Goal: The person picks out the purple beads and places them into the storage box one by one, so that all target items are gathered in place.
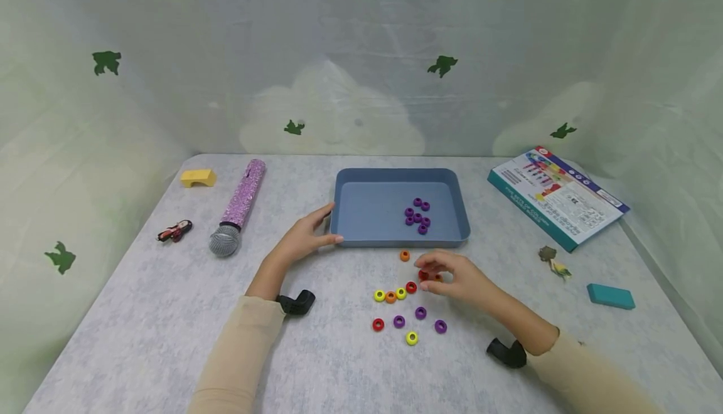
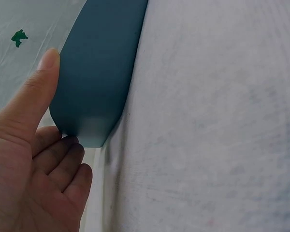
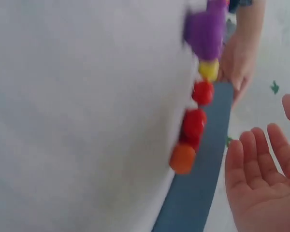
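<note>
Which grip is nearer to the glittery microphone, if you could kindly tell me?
Left. The left grip is at the left end of the tray, to the right of the microphone; the right grip is farther right, by two red beads.

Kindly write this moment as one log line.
left grip: touching tray | right grip: open, near red beads | tray: purple beads inside

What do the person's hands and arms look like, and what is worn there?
The left hand and right hand wear no gloves. The left sleeve and right sleeve are beige. A black bent piece shows near the left cuff, a similar one near the right; their fastening is hidden.
</note>
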The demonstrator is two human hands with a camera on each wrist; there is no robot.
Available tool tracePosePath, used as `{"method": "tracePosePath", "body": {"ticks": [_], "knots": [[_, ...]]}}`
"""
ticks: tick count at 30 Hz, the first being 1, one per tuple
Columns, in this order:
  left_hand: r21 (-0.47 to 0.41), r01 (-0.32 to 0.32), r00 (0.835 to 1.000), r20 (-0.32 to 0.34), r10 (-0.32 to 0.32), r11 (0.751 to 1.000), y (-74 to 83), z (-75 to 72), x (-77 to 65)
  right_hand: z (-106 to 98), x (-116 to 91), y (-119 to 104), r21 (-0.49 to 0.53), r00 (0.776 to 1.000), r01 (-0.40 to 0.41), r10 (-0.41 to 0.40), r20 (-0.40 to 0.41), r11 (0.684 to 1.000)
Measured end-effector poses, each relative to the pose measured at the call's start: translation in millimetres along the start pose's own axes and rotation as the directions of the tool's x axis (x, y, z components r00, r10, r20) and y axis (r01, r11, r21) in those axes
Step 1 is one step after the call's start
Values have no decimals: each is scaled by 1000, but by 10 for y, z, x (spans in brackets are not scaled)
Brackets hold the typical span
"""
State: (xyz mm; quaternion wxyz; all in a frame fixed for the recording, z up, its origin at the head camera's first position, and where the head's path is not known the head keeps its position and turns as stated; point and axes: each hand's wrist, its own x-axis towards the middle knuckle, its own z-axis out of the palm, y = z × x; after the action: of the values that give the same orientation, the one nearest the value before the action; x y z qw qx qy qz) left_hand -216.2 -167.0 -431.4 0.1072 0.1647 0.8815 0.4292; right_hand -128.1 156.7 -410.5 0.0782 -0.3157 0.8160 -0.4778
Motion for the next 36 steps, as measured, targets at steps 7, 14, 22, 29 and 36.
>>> {"method": "tracePosePath", "body": {"ticks": [7,14,22,29,36], "knots": [[6,0,1000,7,0,1000,10,0,8,161,-232,40,3,975,-135,132,178,991],[5,4,1000,6,-4,1000,0,-2,8,235,-258,82,-96,968,-105,124,216,990],[-2,-3,1000,11,3,1000,51,-8,-10,77,-89,-13,-56,988,-113,119,96,992],[-1,-11,1000,1,11,1000,232,-23,-94,-165,265,-139,-26,991,-53,50,-126,998],[7,-9,1000,-8,9,1000,9,5,1,-238,771,238,-93,964,-138,112,-241,986]]}}
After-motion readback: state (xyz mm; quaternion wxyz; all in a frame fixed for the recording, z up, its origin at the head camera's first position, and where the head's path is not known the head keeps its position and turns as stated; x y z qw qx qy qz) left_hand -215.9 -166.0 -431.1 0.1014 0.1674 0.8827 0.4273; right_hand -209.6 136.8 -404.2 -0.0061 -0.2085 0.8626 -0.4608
